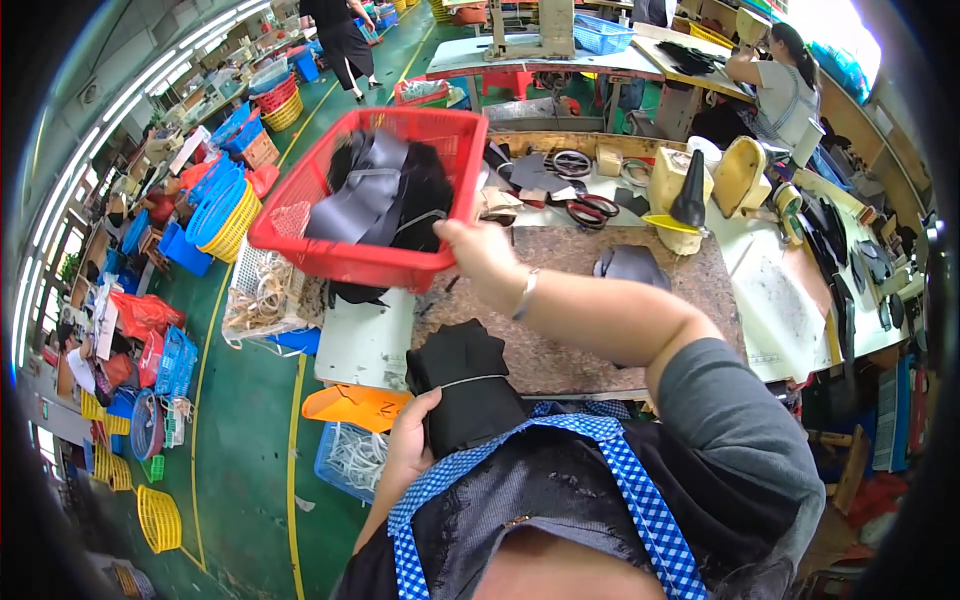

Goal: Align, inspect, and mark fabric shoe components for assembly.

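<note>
My right hand [478, 252] grips the near rim of a red plastic basket [372, 258], lifted and tilted over the left part of the worktable. Inside the basket lie dark grey and black fabric pieces [385, 195]. My left hand [410, 440] holds a tied bundle of black fabric pieces [468, 385] against my chest, just at the near edge of the brown work board [560, 355].
Scissors [590, 210], cream shoe lasts [740, 175] and a black cone [690, 195] sit on the far side of the table. An orange tray [350, 405] and a blue bin [350, 455] stand below left. Coloured baskets line the green floor. Two people work farther back.
</note>
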The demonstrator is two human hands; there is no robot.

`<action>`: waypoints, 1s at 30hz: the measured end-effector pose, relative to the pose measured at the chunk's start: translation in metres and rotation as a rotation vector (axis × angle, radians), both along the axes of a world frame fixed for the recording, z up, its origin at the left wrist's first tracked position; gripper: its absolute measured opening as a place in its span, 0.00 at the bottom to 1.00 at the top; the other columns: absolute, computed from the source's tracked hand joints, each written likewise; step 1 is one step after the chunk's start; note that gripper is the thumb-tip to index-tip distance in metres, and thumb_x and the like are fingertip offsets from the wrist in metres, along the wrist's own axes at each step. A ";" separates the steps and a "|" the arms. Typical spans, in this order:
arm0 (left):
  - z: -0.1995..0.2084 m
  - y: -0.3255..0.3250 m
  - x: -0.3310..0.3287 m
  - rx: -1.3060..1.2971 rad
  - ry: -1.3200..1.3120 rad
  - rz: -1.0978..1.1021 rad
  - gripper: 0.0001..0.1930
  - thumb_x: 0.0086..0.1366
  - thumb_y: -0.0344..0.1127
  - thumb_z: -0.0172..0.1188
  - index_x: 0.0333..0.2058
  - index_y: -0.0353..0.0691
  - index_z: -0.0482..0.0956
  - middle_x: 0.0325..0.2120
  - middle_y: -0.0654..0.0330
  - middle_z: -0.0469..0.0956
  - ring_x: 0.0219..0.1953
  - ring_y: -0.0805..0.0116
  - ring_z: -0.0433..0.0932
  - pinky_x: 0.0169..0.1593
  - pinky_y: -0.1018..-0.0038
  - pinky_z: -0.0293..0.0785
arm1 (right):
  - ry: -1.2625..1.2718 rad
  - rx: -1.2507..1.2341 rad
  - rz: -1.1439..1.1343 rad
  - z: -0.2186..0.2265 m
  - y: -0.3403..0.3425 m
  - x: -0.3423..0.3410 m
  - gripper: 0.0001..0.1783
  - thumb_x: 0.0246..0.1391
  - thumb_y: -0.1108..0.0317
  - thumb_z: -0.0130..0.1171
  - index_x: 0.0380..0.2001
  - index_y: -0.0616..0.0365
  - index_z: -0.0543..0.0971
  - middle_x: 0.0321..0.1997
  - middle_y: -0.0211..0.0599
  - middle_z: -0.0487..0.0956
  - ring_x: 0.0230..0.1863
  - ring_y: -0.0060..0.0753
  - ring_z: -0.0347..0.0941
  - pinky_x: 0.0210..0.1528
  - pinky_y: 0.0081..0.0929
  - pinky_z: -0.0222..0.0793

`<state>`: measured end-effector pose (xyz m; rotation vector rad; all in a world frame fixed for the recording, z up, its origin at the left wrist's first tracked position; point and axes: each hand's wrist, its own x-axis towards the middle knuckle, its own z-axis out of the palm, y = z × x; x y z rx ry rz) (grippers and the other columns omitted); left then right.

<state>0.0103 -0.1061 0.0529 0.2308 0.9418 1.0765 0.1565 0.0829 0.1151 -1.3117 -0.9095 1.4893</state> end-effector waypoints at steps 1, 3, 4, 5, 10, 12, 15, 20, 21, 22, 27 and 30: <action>-0.001 -0.001 -0.003 -0.016 0.010 0.023 0.17 0.63 0.34 0.57 0.47 0.28 0.76 0.44 0.50 0.81 0.44 0.60 0.81 0.52 0.66 0.77 | 0.063 0.090 -0.067 -0.025 0.001 -0.025 0.17 0.52 0.56 0.65 0.27 0.60 0.78 0.23 0.32 0.76 0.20 0.25 0.70 0.25 0.30 0.68; -0.002 0.001 -0.012 -0.037 0.003 -0.007 0.18 0.63 0.35 0.58 0.47 0.29 0.77 0.44 0.51 0.81 0.44 0.60 0.81 0.52 0.66 0.76 | 0.150 0.075 0.121 -0.049 -0.006 -0.048 0.20 0.55 0.52 0.65 0.27 0.60 0.77 0.21 0.31 0.76 0.21 0.25 0.70 0.24 0.31 0.67; -0.003 0.004 -0.014 -0.046 0.019 -0.003 0.18 0.63 0.36 0.58 0.47 0.30 0.77 0.44 0.52 0.81 0.44 0.60 0.81 0.52 0.66 0.76 | 0.105 0.098 0.117 -0.062 -0.003 -0.048 0.21 0.55 0.50 0.65 0.26 0.60 0.77 0.21 0.30 0.75 0.21 0.26 0.70 0.23 0.31 0.66; -0.005 0.010 -0.014 -0.052 0.037 -0.014 0.18 0.63 0.36 0.58 0.48 0.30 0.77 0.44 0.52 0.81 0.44 0.60 0.80 0.52 0.66 0.76 | 0.059 0.121 0.097 -0.074 0.004 -0.039 0.23 0.56 0.49 0.64 0.25 0.61 0.76 0.20 0.29 0.74 0.20 0.26 0.69 0.21 0.31 0.66; -0.021 0.023 -0.011 0.128 0.217 0.010 0.21 0.61 0.40 0.60 0.49 0.31 0.76 0.45 0.50 0.79 0.45 0.57 0.79 0.53 0.63 0.76 | 0.084 0.083 0.468 -0.041 -0.017 0.037 0.29 0.54 0.41 0.62 0.27 0.62 0.76 0.24 0.32 0.72 0.25 0.28 0.72 0.27 0.29 0.69; -0.013 0.037 0.006 0.210 0.182 0.001 0.25 0.63 0.41 0.59 0.55 0.32 0.70 0.51 0.48 0.75 0.50 0.57 0.77 0.54 0.63 0.75 | -0.057 0.271 0.437 -0.047 -0.037 0.072 0.36 0.52 0.38 0.63 0.43 0.64 0.73 0.36 0.39 0.76 0.39 0.32 0.74 0.42 0.28 0.72; -0.001 0.069 0.058 0.402 0.256 -0.158 0.26 0.66 0.38 0.57 0.59 0.32 0.65 0.54 0.48 0.72 0.53 0.56 0.75 0.57 0.64 0.73 | 0.113 0.142 0.351 -0.012 -0.108 0.133 0.49 0.45 0.46 0.72 0.61 0.67 0.64 0.56 0.48 0.73 0.57 0.38 0.69 0.58 0.33 0.67; 0.030 0.088 0.192 0.808 0.390 -0.605 0.27 0.72 0.40 0.50 0.62 0.28 0.60 0.57 0.48 0.69 0.57 0.59 0.71 0.61 0.68 0.67 | -0.027 0.116 -0.244 -0.033 -0.155 0.236 0.47 0.40 0.55 0.76 0.57 0.73 0.65 0.55 0.51 0.73 0.57 0.40 0.71 0.58 0.33 0.69; 0.038 0.090 0.218 0.863 0.356 -0.734 0.27 0.72 0.40 0.49 0.63 0.29 0.58 0.59 0.48 0.67 0.58 0.59 0.70 0.62 0.67 0.65 | 0.323 0.079 -0.220 -0.017 -0.175 0.262 0.43 0.41 0.60 0.76 0.56 0.72 0.66 0.54 0.50 0.74 0.53 0.40 0.74 0.52 0.37 0.75; 0.039 0.092 0.239 0.924 0.373 -0.869 0.28 0.73 0.39 0.47 0.65 0.31 0.55 0.61 0.50 0.64 0.61 0.59 0.66 0.63 0.67 0.63 | 0.351 0.069 -0.285 -0.030 -0.180 0.285 0.40 0.43 0.64 0.75 0.55 0.72 0.66 0.51 0.48 0.75 0.48 0.40 0.77 0.45 0.39 0.79; 0.018 0.074 0.320 1.070 0.285 -0.963 0.33 0.66 0.31 0.56 0.65 0.29 0.53 0.61 0.49 0.62 0.63 0.57 0.63 0.64 0.67 0.59 | 0.482 0.125 -0.650 -0.046 -0.221 0.397 0.26 0.48 0.66 0.72 0.48 0.67 0.75 0.41 0.41 0.81 0.39 0.36 0.80 0.44 0.32 0.79; -0.014 0.074 0.349 1.684 0.787 -1.095 0.36 0.57 0.34 0.66 0.60 0.29 0.60 0.60 0.41 0.61 0.62 0.44 0.63 0.62 0.56 0.63 | 0.324 0.173 -0.767 -0.059 -0.213 0.481 0.26 0.48 0.63 0.72 0.48 0.63 0.75 0.43 0.40 0.81 0.38 0.33 0.80 0.42 0.29 0.79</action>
